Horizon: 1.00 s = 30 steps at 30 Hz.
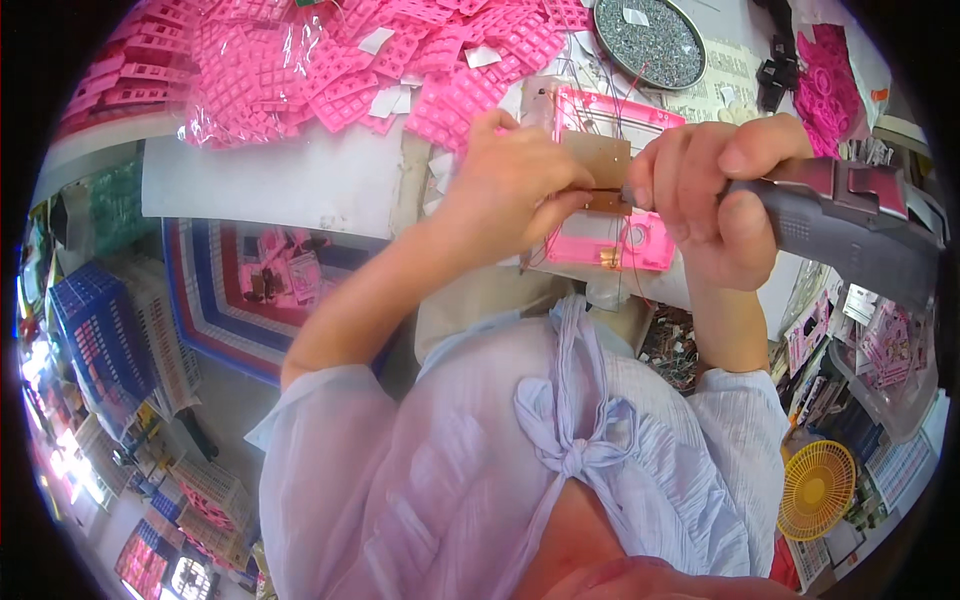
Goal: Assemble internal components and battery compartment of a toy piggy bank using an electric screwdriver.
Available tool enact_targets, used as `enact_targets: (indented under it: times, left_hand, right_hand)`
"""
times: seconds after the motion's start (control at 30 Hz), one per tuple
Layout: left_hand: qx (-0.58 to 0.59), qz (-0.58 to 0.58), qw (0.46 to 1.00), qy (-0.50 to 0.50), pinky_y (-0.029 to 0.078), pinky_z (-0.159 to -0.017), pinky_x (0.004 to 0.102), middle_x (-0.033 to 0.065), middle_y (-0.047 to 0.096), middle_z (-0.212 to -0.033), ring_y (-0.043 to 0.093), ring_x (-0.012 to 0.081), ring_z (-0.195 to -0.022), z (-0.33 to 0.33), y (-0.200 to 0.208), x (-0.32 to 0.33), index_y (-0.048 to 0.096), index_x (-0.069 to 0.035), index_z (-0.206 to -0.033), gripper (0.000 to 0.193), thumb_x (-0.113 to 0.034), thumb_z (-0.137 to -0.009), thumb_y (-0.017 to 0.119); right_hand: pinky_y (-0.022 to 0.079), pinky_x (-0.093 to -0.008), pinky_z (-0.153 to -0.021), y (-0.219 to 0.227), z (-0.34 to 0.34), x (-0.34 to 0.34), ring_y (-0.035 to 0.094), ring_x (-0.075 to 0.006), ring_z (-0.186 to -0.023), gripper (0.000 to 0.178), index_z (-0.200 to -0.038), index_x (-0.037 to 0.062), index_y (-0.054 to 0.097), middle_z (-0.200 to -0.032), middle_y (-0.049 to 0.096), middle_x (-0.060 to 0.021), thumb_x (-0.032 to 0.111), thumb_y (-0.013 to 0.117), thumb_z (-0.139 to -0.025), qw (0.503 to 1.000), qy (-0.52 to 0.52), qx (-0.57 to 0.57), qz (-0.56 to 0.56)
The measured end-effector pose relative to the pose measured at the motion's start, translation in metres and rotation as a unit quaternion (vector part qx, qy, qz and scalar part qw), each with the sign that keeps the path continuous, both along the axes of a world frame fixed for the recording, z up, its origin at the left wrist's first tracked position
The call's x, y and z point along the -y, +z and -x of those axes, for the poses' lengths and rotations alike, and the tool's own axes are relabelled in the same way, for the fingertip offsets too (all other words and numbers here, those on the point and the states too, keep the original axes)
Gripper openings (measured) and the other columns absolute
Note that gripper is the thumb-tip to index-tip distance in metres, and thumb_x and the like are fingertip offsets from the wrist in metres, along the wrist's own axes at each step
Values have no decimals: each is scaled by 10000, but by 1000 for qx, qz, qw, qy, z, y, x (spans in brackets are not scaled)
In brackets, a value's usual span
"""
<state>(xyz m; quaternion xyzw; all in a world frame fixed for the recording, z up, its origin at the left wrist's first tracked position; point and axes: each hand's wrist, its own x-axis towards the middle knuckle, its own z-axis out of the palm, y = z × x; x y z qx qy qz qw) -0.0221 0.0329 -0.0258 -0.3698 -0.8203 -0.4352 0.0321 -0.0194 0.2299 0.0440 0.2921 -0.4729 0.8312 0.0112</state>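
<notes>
My right hand (715,190) is wrapped round a grey and dark red power screwdriver (850,235), its nose pointing left. The thin dark bit reaches over a brown circuit board (600,155). My left hand (515,180) comes in from the left, thumb and fingertips pinched together at the bit's tip by the board. What they pinch is too small to make out. Under the board lies a pink plastic housing (655,242), with thin red and dark wires running across it. My hands partly hide board and housing.
Pink keypad-like parts (340,75) lie heaped at the back left, some in clear plastic. A round tray of small screws (650,40) stands at the back. Below the table's left side is a striped basket (215,300) with pink parts. A yellow basket (818,490) is at lower right.
</notes>
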Motion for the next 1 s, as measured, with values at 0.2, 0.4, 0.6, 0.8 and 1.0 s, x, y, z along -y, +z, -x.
enact_targets:
  times: [0.2, 0.4, 0.6, 0.8, 1.0]
  left_hand:
    - [4, -15, 999, 45, 332, -904, 449, -31, 666, -843, 609, 200, -838, -12, -8, 1, 703, -165, -872, 120, -224, -809, 787]
    - [-63, 55, 986, 147, 337, -894, 433, 4, 663, -924, 606, 215, -913, -17, 9, -1, 691, -154, -901, 249, -276, -750, 846]
    - [-50, 75, 996, 26, 355, -927, 479, -4, 639, -972, 588, 204, -980, -64, 5, -24, 695, -162, -885, 235, -327, -758, 803]
    - [-30, 103, 994, -7, 369, -942, 478, 7, 612, -905, 592, 195, -995, -64, -8, -34, 683, -151, -814, 159, -281, -787, 770]
    - [54, 19, 998, -21, 477, -742, 398, 54, 657, -835, 638, 224, -787, -45, 6, -25, 722, -107, -886, 78, -161, -837, 752]
  right_hand:
    - [498, -367, -598, -7, -1, 12, 483, -118, -536, 268, -1093, 49, 433, -687, 515, -54, 125, 655, -964, 1000, -12, -2, 9]
    - [463, -347, -588, -31, 25, 8, 451, -132, -532, 210, -1129, 57, 470, -672, 499, -47, 2, 544, -941, 999, -9, -23, -23]
    - [431, -354, -526, -51, 31, 22, 429, -131, -507, 163, -1048, 58, 458, -633, 467, -43, -31, 540, -939, 998, -37, -25, -52]
    - [456, -341, -537, -55, 28, 23, 451, -126, -516, 166, -1006, 43, 459, -657, 503, -53, -7, 599, -935, 995, -38, -26, -85]
    - [537, -338, -618, -41, 44, 13, 554, -146, -581, 264, -1085, 5, 516, -777, 606, -111, 87, 694, -909, 991, -67, -2, -119]
